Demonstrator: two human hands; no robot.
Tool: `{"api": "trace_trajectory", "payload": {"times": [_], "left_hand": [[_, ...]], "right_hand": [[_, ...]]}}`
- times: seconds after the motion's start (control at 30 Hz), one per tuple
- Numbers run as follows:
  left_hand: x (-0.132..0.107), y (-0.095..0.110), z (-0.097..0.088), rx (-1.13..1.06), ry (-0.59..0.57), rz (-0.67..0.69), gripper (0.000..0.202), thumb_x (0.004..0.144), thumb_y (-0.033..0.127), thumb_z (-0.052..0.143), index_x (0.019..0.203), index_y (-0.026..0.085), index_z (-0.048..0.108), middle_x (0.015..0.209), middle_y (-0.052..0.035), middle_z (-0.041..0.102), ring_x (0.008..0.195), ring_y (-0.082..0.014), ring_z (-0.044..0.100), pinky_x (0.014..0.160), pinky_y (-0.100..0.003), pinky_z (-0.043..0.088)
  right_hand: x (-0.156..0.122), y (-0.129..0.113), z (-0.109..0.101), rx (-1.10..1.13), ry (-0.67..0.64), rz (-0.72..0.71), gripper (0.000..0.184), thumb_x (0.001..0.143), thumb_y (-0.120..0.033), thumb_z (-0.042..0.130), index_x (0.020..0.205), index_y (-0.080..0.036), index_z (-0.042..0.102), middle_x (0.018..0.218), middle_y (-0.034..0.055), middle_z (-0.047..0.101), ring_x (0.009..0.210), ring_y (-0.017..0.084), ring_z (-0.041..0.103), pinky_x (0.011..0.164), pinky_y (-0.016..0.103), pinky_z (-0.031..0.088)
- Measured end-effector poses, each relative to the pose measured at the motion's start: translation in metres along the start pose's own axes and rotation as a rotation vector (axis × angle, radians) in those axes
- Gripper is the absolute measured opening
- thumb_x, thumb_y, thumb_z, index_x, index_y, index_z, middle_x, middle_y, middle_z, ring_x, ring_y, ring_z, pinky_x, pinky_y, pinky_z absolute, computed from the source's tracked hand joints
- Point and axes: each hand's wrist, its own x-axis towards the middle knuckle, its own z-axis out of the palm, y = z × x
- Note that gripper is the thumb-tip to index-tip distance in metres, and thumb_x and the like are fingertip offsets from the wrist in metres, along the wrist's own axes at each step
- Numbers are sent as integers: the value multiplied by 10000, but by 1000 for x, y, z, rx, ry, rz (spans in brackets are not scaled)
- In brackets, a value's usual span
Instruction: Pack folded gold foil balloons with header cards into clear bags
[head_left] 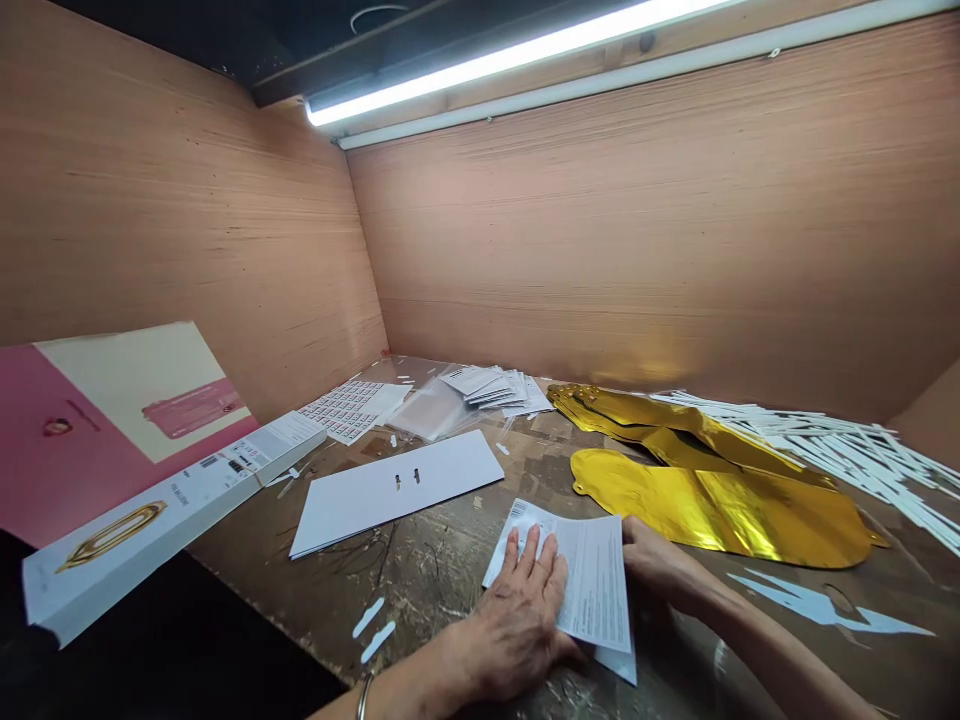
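A folded printed leaflet [592,580] lies at the front of the table, its lower flap sticking out beneath the upper one. My left hand [517,610] rests palm down on it, fingers stretched over the printed side. At the leaflet's right edge, my right hand [656,565] has its fingers curled around the paper, with the fingertips partly hidden. Just beyond lies a flat gold foil balloon [720,510], apart from both hands. To the left of the leaflet is a long white card [397,490] with two small dark slots.
Printed box sleeves [180,500] and a pink-and-white sheet [135,410] are at left. Farther back lie a label sheet [349,410], clear bags [431,405], stacked leaflets [499,385], more gold balloons [637,425] and white strips [832,450]. Wooden panels [637,230] enclose the table.
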Motion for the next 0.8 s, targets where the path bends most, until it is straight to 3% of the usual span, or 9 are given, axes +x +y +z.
{"api": "trace_trajectory", "payload": {"times": [0.1, 0.2, 0.33, 0.43, 0.53, 0.6, 0.67, 0.73, 0.8], "left_hand": [[2, 1, -1, -30, -34, -17, 769, 786, 602, 254, 1292, 23, 252, 1355, -233, 217, 1264, -353, 34, 1006, -542, 112], [3, 0, 0, -44, -33, -19, 798, 768, 626, 246, 1286, 19, 262, 1349, -241, 226, 1264, -354, 38, 1000, -552, 101], [1, 0, 2, -57, 33, 1, 825, 723, 656, 323, 1267, 36, 299, 1330, -239, 276, 1265, -346, 96, 997, -545, 139], [1, -3, -1, -77, 209, -19, 699, 715, 589, 453, 1210, 99, 393, 1320, -199, 327, 1262, -334, 154, 985, -545, 191], [8, -13, -8, -209, 468, -375, 427, 757, 305, 536, 1139, 129, 463, 1227, -174, 453, 1176, -306, 358, 920, -498, 323], [17, -23, -12, -441, 499, -691, 369, 692, 200, 574, 1049, 121, 520, 968, -133, 606, 930, -274, 551, 762, -411, 441], [26, -33, -14, -737, 440, -909, 306, 594, 161, 619, 893, 120, 568, 672, -44, 611, 646, -215, 585, 565, -316, 453], [33, -40, -14, -1033, 409, -981, 230, 507, 107, 622, 728, 123, 562, 524, 17, 541, 487, -149, 524, 451, -244, 394], [37, -43, -14, -1309, 406, -899, 198, 455, 62, 595, 633, 124, 533, 487, 37, 516, 422, -98, 464, 409, -200, 343]], "right_hand": [[-6, 0, -14, -222, 202, 38, 169, 636, -262, 506, 667, -144, 623, 636, 39, 613, 687, 231, 572, 564, 276, 426], [-14, -4, -18, -415, 487, -42, 231, 731, -267, 422, 842, -144, 584, 884, 107, 580, 868, 263, 526, 711, 335, 396], [-16, -3, 3, -577, 280, -362, 151, 782, -287, 421, 840, -200, 530, 884, 55, 532, 771, 172, 525, 698, 276, 400], [-13, 7, 19, -585, 199, -347, 81, 776, -269, 434, 794, -206, 480, 834, 28, 509, 730, 154, 510, 676, 269, 397], [-9, 15, 22, -551, 182, -306, 87, 787, -283, 415, 807, -211, 458, 841, 22, 507, 741, 151, 511, 684, 267, 396], [-8, 18, 20, -502, 165, -276, 139, 779, -305, 427, 880, -217, 464, 894, 29, 518, 808, 161, 519, 718, 265, 399], [-6, 19, 17, -453, 167, -230, 282, 758, -332, 455, 1017, -219, 452, 1005, 47, 512, 917, 178, 507, 781, 272, 394], [-3, 21, 13, -445, 202, -170, 465, 713, -352, 505, 1144, -202, 412, 1102, 75, 480, 998, 205, 479, 830, 298, 383], [2, 23, 8, -461, 256, -142, 623, 625, -358, 589, 1195, -182, 408, 1151, 100, 461, 1047, 243, 447, 859, 333, 370]]}}
